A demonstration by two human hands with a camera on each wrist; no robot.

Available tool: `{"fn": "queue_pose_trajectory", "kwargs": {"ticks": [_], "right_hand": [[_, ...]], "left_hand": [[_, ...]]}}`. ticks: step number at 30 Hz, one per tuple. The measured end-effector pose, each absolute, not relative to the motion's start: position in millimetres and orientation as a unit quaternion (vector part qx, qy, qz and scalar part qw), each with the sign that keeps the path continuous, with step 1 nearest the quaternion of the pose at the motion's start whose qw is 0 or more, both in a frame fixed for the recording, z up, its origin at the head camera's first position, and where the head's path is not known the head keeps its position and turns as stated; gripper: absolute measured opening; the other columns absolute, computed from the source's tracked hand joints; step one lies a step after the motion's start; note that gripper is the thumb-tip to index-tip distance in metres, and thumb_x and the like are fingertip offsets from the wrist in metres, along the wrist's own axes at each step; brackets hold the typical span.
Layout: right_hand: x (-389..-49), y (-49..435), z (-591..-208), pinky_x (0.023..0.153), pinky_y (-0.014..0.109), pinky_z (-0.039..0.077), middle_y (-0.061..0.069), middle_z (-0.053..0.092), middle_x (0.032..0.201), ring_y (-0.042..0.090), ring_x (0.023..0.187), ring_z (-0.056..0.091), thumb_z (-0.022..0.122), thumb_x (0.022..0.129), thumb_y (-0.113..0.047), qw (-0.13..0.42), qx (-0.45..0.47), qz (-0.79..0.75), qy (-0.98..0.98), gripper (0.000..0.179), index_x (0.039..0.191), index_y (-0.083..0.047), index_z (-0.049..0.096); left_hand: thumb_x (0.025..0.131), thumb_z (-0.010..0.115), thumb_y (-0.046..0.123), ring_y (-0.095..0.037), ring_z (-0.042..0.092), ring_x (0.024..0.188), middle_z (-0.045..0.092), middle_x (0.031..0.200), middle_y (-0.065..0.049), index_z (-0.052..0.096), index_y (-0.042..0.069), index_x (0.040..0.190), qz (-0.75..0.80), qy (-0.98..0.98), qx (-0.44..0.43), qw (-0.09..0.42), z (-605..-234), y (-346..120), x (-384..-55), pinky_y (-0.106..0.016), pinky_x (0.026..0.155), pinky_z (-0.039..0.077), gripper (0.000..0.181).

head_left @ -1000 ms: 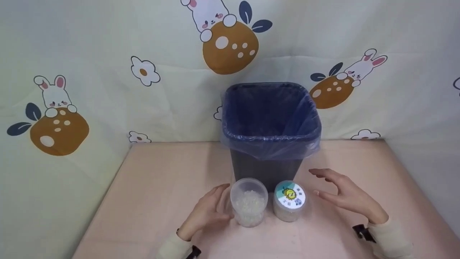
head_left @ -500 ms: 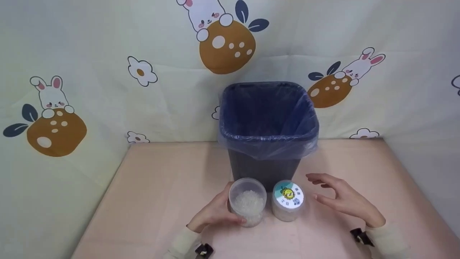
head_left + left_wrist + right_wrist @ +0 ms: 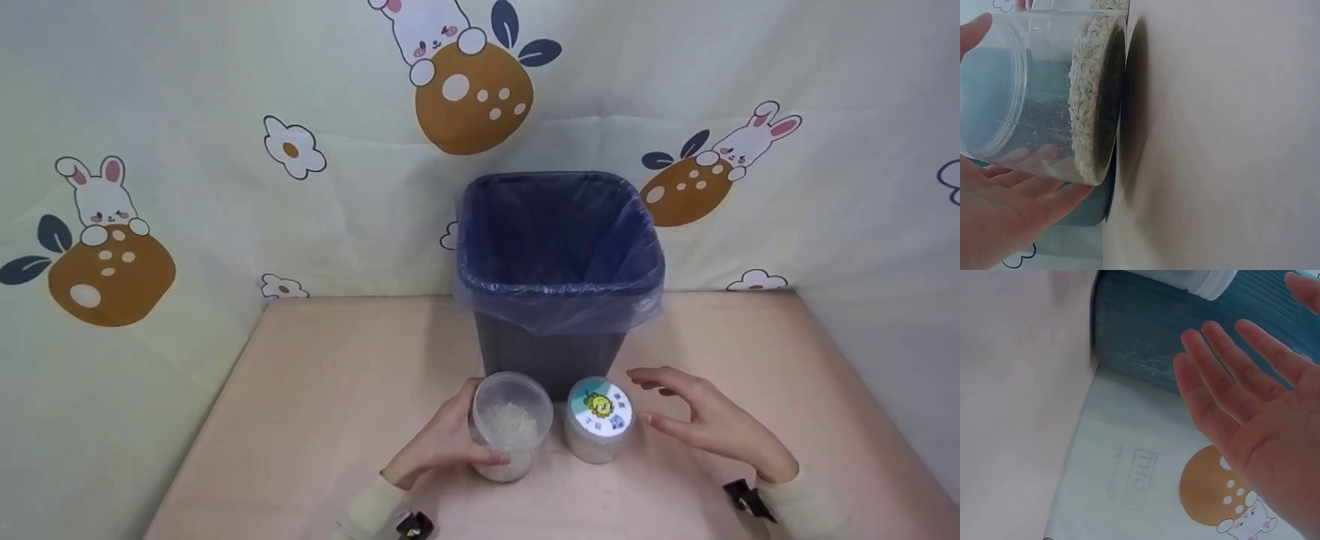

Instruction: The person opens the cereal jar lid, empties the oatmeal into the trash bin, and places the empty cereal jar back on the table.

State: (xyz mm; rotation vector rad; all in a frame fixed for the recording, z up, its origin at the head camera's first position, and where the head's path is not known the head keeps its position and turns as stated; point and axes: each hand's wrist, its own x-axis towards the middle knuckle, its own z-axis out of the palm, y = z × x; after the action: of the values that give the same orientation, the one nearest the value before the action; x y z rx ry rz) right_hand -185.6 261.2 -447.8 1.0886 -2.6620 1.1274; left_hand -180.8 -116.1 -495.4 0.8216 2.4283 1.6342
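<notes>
My left hand [image 3: 442, 439] holds a clear plastic jar [image 3: 512, 427] by its side, thumb in front and fingers behind. The jar has no lid on, and a layer of pale, crumbly bits [image 3: 1086, 95] covers its bottom. Its base is close to the table; whether it touches is hard to tell. Just right of it stands a second clear jar [image 3: 596, 450], with a green and white sunflower label on top. My right hand [image 3: 712, 420] is apart from that jar, on its right, with fingers spread and holding nothing, as the right wrist view [image 3: 1264, 399] shows.
Behind both jars stands a dark grey waste bin [image 3: 551, 352], lined with a bluish clear bag [image 3: 562, 307] folded over its rim. The pinkish table [image 3: 337, 360] ends at a cloth backdrop [image 3: 360, 202] printed with rabbits and flowers.
My left hand has come in from the left and closed round the open jar, which has shifted slightly left and nearer. The right hand has moved a little closer to the labelled jar.
</notes>
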Motion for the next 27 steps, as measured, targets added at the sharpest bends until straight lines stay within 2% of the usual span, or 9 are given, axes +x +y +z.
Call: {"fn": "queue_pose_trajectory", "kwargs": {"ticks": [6, 12, 17, 22, 27], "right_hand": [[-181.3, 257.0, -432.3, 0.082, 0.037, 0.051, -0.002, 0.061, 0.121, 0.017, 0.106, 0.059, 0.075, 0.085, -0.013, 0.05, 0.369, 0.326, -0.869, 0.042, 0.124, -0.007, 0.06], [-182.3, 240.9, -405.2, 0.088, 0.039, 0.049, -0.003, 0.061, 0.121, 0.02, 0.109, 0.059, 0.073, 0.087, -0.016, 0.038, 0.395, 0.289, -0.871, 0.041, 0.125, -0.008, 0.059], [-181.2, 222.6, -383.6, 0.088, 0.038, 0.049, 0.0, 0.061, 0.121, 0.019, 0.111, 0.058, 0.073, 0.086, -0.013, 0.059, 0.434, 0.246, -0.865, 0.042, 0.126, -0.009, 0.06], [-176.5, 205.9, -366.8, 0.088, 0.041, 0.049, 0.001, 0.06, 0.122, 0.019, 0.111, 0.057, 0.073, 0.087, -0.021, 0.07, 0.47, 0.215, -0.853, 0.043, 0.125, -0.009, 0.059], [-172.4, 191.9, -355.9, 0.089, 0.04, 0.049, -0.002, 0.056, 0.126, 0.017, 0.114, 0.054, 0.073, 0.087, -0.029, 0.053, 0.479, 0.216, -0.849, 0.049, 0.13, -0.01, 0.056]], "left_hand": [[0.062, 0.091, 0.027, -0.033, 0.053, 0.115, 0.054, 0.128, -0.017, 0.039, 0.001, 0.134, 0.52, 0.804, 0.285, 0.043, -480.6, -132.4, -175.1, -0.052, 0.098, 0.039, 0.092], [0.062, 0.091, 0.029, -0.031, 0.054, 0.114, 0.055, 0.127, -0.016, 0.04, 0.001, 0.134, 0.507, 0.811, 0.291, 0.026, -460.2, -134.8, -169.9, -0.049, 0.097, 0.04, 0.093], [0.061, 0.091, 0.032, -0.028, 0.055, 0.112, 0.056, 0.125, -0.015, 0.041, 0.002, 0.134, 0.486, 0.819, 0.305, 0.012, -442.5, -124.9, -166.9, -0.045, 0.096, 0.043, 0.093], [0.061, 0.091, 0.035, -0.023, 0.056, 0.11, 0.056, 0.123, -0.011, 0.041, 0.006, 0.134, 0.462, 0.829, 0.313, 0.017, -428.9, -113.0, -163.3, -0.039, 0.094, 0.044, 0.093], [0.06, 0.091, 0.034, -0.021, 0.056, 0.108, 0.057, 0.122, -0.01, 0.04, 0.007, 0.133, 0.451, 0.837, 0.308, 0.022, -421.3, -99.0, -159.6, -0.037, 0.092, 0.045, 0.093]]}}
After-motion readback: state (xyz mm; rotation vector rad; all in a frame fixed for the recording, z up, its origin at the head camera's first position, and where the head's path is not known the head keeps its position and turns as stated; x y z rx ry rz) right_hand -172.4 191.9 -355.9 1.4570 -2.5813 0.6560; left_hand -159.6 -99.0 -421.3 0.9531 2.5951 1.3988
